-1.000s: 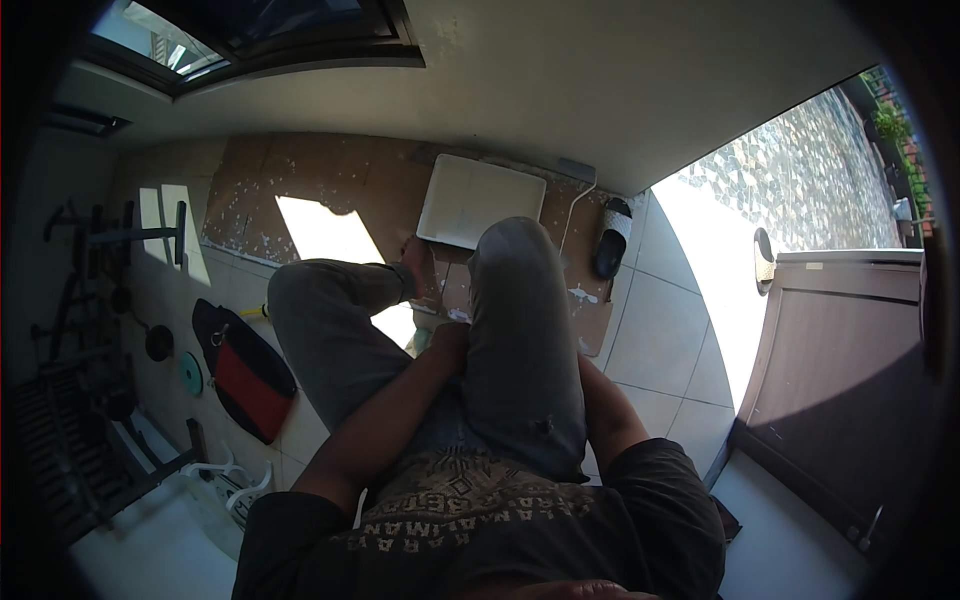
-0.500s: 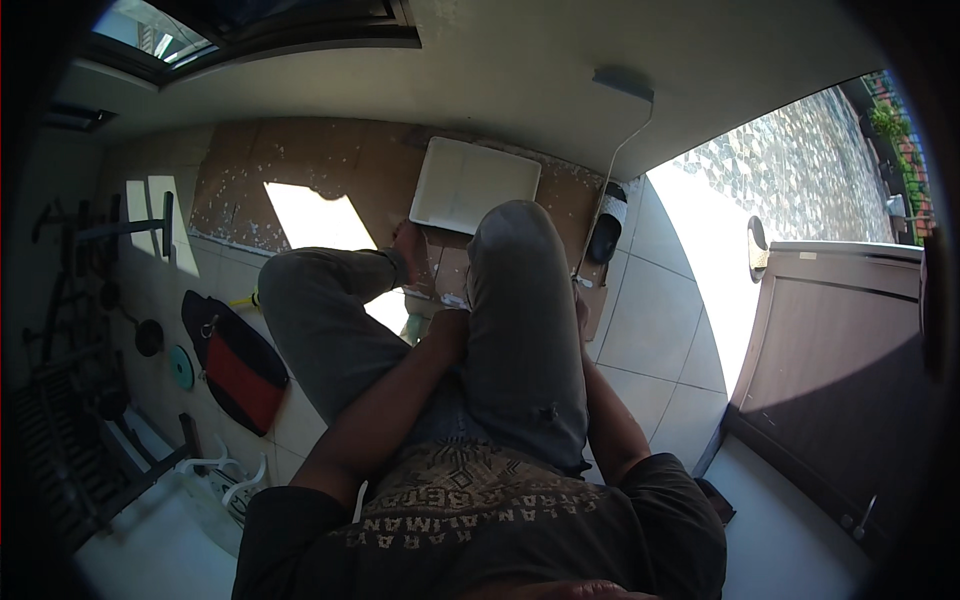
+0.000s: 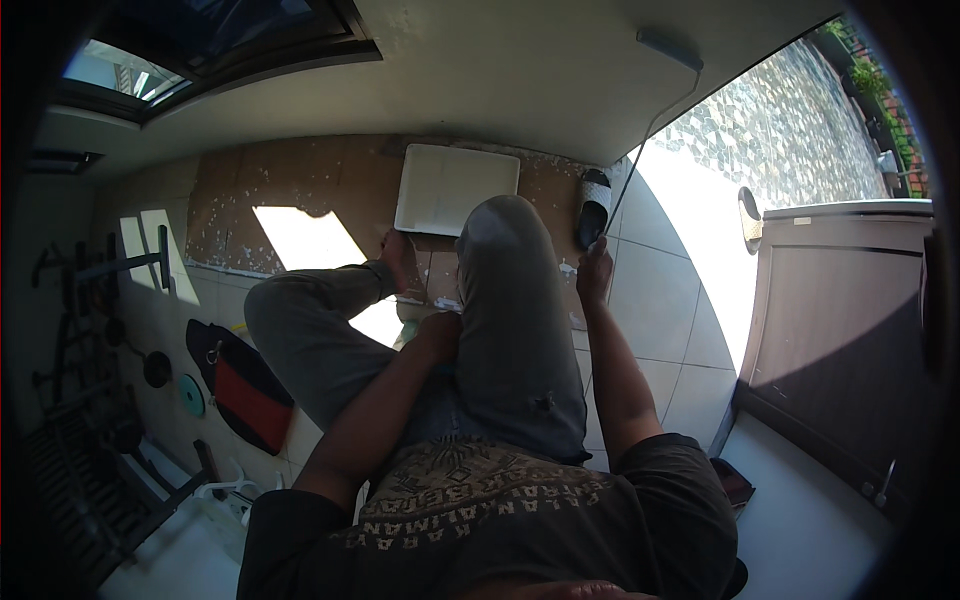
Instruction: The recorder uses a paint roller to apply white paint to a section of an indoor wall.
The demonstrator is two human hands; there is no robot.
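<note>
A paint roller (image 3: 668, 50) with a grey-blue sleeve rests against the pale wall, its long thin rod slanting down to my right hand (image 3: 594, 272). That hand is wrapped round the rod's lower end, beside my right knee. My left hand (image 3: 440, 335) lies closed between my legs, against the inside of the right thigh; whatever its fingers hold, if anything, is hidden. A pale green object (image 3: 408, 331) peeks out just beside it. Beyond my knees a white paint tray (image 3: 458, 190) stands on paint-spotted brown cardboard (image 3: 330, 160).
A black-and-white slipper (image 3: 593, 208) lies right of the tray, another (image 3: 750, 222) near the sunlit doorway. A dark wooden door (image 3: 840, 320) stands at right. To the left are a black-and-red bag (image 3: 245, 390), a teal disc (image 3: 191, 395) and dark exercise equipment (image 3: 85, 330).
My right hand has come out from behind the knee, moving right and up. The roller has shifted right along the wall. My left hand stays between my legs.
</note>
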